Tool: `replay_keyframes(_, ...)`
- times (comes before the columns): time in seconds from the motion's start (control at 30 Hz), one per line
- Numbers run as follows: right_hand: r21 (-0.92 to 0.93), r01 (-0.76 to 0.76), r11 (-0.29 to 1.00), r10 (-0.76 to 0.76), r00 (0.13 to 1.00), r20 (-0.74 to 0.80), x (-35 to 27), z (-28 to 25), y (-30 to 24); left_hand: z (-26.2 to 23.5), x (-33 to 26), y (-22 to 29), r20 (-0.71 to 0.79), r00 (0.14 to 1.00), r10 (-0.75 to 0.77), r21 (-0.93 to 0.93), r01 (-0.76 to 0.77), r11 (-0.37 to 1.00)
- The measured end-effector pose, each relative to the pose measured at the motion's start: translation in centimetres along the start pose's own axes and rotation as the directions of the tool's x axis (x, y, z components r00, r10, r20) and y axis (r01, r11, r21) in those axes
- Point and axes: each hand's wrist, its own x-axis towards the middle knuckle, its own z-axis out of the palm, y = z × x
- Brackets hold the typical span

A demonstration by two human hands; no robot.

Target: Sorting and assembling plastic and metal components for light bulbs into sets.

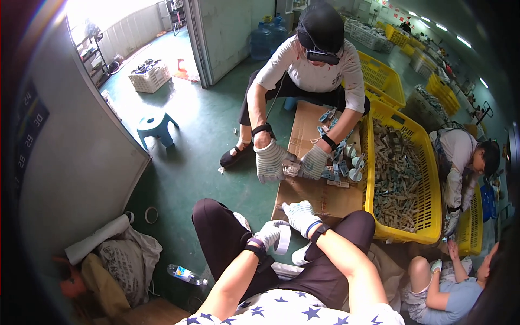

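Over green floor (pixel 179 187) near cardboard (pixel 303 192), left fingers (pixel 269 232) clasp a white roll (pixel 283 239); right fingers (pixel 297 212), I cannot tell.

Doorway (pixel 122 17) blown out, floor (pixel 172 181) glare; rim dark, warped; far bkgd (pixel 425 40) prob. soft.

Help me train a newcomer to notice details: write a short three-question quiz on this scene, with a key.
1. Which of the camera wearer's hands holds the white roll?
2. True or false: someone is sitting on the blue stool near the doorway.
3. Fill in the colour: the heaped small pieces lie in a large ____ basket.

Key:
1. The left hand.
2. False; nobody sits on it.
3. Yellow.
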Motion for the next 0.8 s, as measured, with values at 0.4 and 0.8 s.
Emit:
replay_keyframes(0.4, 0.128, -0.027, 0.991, 0.042, 0.993, -0.114, -1.9, 1.3, 0.3, -0.7, 0.1, -1.7, 0.111, 0.988, -0.107, 0.176, 0.086, 0.981)
replay_keyframes(0.8, 0.260, -0.023, 0.965, 0.046, 0.995, -0.085, -3.1, 1.1, 1.4, -0.2, -0.8, -1.0, 0.103, 0.987, -0.125, 0.125, 0.112, 0.986)
